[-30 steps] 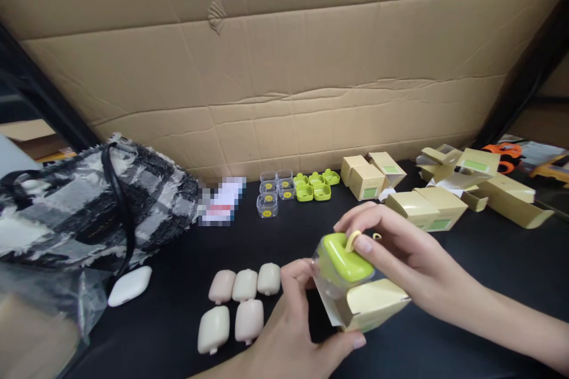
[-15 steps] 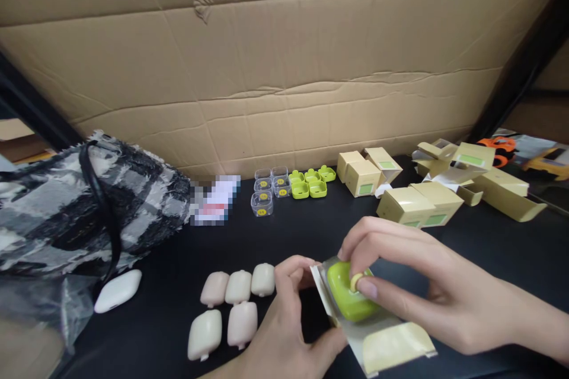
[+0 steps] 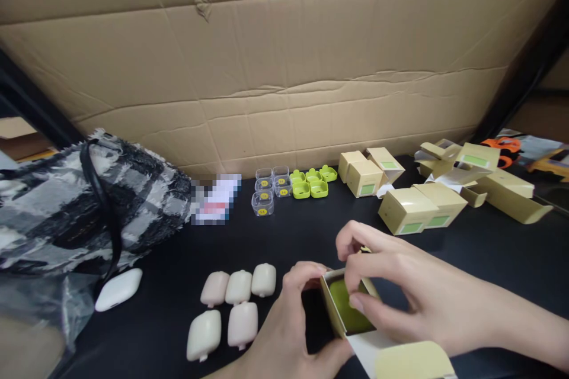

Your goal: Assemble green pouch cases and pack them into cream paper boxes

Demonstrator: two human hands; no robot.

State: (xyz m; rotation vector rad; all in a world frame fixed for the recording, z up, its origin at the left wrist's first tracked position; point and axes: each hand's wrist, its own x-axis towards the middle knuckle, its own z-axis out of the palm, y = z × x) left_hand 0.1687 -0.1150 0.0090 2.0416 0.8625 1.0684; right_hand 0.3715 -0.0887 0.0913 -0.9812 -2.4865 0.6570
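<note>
My left hand (image 3: 291, 331) grips a small tan cardboard box (image 3: 331, 308) by its open end, low in the middle of the view. A lime green case (image 3: 347, 308) sits down inside the box. My right hand (image 3: 400, 290) presses its fingers on top of the green case at the box mouth. The box's flap (image 3: 411, 361) hangs open toward me.
Several beige cases (image 3: 231, 305) lie left of my hands on the black table (image 3: 284, 237), with a white case (image 3: 118, 289) and a plaid bag (image 3: 84, 201) further left. Clear cases (image 3: 269, 186), green cases (image 3: 311, 183) and tan boxes (image 3: 418, 207) line the cardboard wall (image 3: 284, 71).
The green case, first held above the box mouth, has been pushed down into the box by my right hand. The box has tilted flatter toward the table.
</note>
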